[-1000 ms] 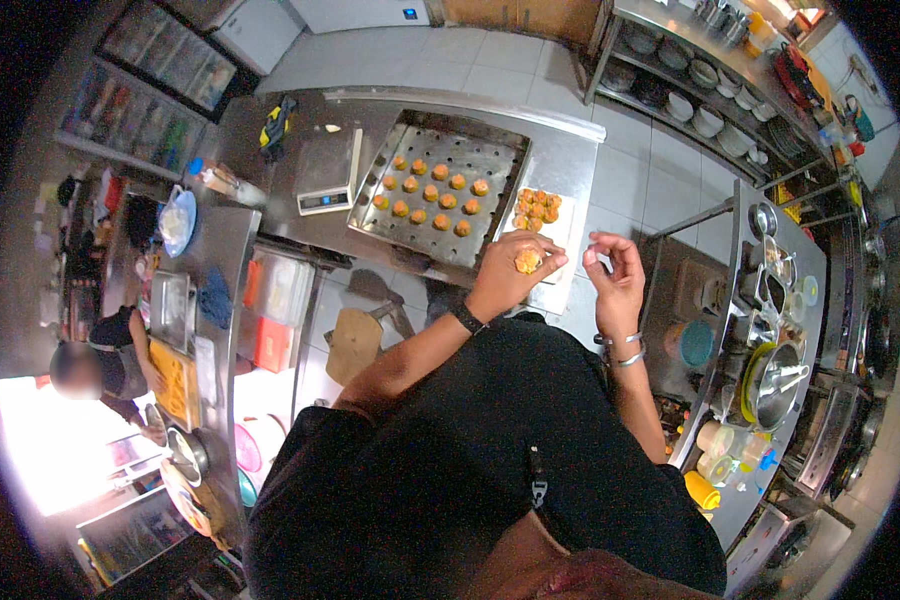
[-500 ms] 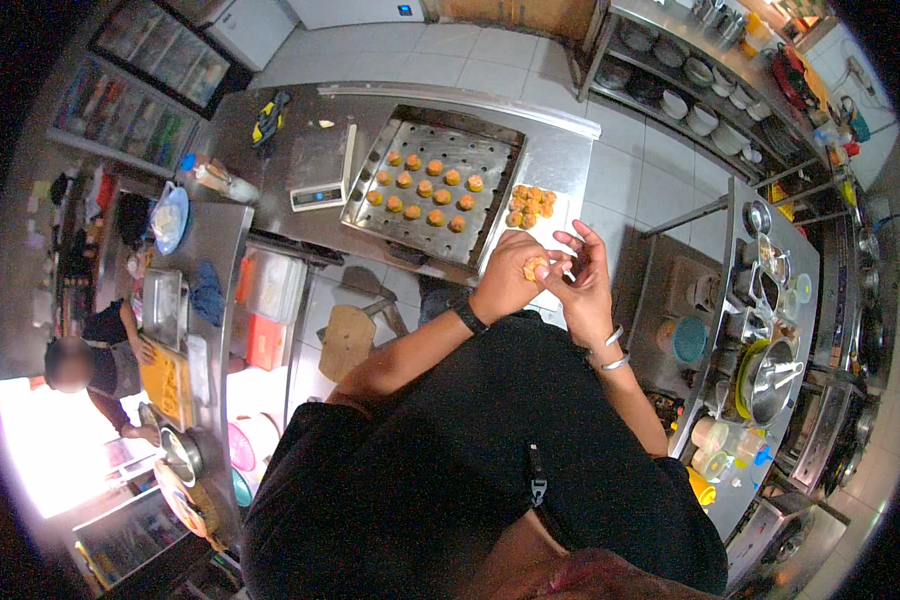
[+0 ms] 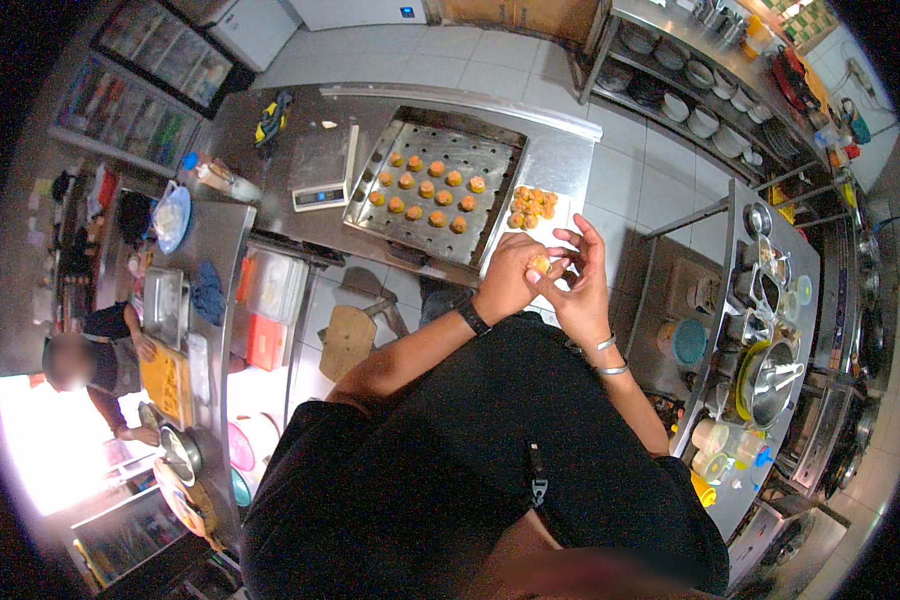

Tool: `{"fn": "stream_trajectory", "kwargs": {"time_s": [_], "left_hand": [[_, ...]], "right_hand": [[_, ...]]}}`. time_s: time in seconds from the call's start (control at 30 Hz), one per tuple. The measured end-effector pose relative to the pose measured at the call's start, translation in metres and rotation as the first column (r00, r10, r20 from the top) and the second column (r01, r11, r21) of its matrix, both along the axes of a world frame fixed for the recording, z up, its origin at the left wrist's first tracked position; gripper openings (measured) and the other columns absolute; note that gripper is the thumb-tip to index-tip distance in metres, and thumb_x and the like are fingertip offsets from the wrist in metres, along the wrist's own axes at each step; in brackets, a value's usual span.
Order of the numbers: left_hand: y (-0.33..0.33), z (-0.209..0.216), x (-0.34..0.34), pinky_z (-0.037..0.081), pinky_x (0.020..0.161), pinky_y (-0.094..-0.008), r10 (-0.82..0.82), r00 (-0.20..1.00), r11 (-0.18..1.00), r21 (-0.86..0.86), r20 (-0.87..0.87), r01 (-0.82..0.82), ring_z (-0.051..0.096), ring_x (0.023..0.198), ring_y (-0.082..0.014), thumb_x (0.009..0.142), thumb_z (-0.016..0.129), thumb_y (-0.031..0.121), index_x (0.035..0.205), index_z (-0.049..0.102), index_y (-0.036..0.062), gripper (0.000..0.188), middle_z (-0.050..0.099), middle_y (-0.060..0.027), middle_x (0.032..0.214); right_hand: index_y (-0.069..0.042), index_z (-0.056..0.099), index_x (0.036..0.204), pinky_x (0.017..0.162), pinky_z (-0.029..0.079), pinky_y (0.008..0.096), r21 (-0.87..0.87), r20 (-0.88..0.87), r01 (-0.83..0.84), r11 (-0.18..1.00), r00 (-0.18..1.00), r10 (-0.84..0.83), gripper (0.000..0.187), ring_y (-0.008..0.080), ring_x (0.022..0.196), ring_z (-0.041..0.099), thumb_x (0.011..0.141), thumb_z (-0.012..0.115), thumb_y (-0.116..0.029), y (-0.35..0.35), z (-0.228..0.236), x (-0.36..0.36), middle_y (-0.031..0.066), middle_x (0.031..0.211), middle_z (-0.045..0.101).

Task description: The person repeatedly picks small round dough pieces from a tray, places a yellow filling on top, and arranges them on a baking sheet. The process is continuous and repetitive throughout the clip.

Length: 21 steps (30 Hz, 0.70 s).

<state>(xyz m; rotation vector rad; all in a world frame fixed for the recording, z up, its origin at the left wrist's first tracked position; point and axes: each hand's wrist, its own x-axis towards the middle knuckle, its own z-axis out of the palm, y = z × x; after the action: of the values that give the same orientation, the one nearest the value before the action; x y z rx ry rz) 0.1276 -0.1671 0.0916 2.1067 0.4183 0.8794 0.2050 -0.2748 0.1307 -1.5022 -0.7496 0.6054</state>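
A small yellow-orange dough ball (image 3: 539, 264) sits in my left hand (image 3: 507, 278), whose fingers are curled around it. My right hand (image 3: 582, 285) is right beside it, its thumb at the ball and its other fingers raised and spread apart. Just beyond my hands, several orange-yellow pieces of filling or dough (image 3: 533, 205) lie in a cluster on a white sheet (image 3: 560, 238). To the left of these, a perforated metal tray (image 3: 490, 160) carries several round dough balls (image 3: 426, 189) in rows.
A kitchen scale (image 3: 320, 195) stands left of the tray on the steel table (image 3: 240, 130). Yellow-black gloves or cloth (image 3: 273, 118) lie at the far left corner. Another person (image 3: 110, 350) works at the left counter. On the right, a steel table (image 3: 745, 250) holds bowls and tubs.
My hands stay together over the dough ball, with the fingers shifting slightly around it. The right hand has moved a little to the left. The balls on the tray are unchanged.
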Motion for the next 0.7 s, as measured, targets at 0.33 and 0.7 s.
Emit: {"fn": "stream_trajectory", "kwargs": {"time_s": [0.33, 0.7], "left_hand": [[0.001, 0.008, -0.001, 0.047, 0.071, -0.0398, -0.072, 0.994, 0.997, 0.034, 0.08, 0.07, 0.062, 0.074, -0.0263, 0.079, 0.081, 0.021, 0.076, 0.07, 0.007, 0.019, 0.065, -0.0089, 0.072], [0.0, 0.001, -0.008, 0.049, 0.071, -0.0338, -0.146, 0.987, 0.833, -0.546, -0.068, 0.086, 0.063, 0.076, -0.0167, 0.085, 0.079, 0.02, 0.076, 0.067, 0.0036, 0.022, 0.068, -0.006, 0.074]], "right_hand": [[-0.01, 0.032, 0.149, 0.086, 0.052, 0.0272, 0.084, -0.32, 0.033, 0.996, 0.947, -0.004, 0.089, 0.0146, 0.099, 0.056, 0.077, 0.081, 0.002, 0.001, -0.006, 0.009, 0.0107, 0.127, 0.052], [-0.009, 0.037, 0.147, 0.082, 0.05, 0.0255, 0.133, -0.189, 0.17, 0.976, 0.972, -0.143, 0.07, 0.0127, 0.099, 0.058, 0.087, 0.072, 0.001, 0.001, -0.006, 0.012, 0.0084, 0.125, 0.055]]}}
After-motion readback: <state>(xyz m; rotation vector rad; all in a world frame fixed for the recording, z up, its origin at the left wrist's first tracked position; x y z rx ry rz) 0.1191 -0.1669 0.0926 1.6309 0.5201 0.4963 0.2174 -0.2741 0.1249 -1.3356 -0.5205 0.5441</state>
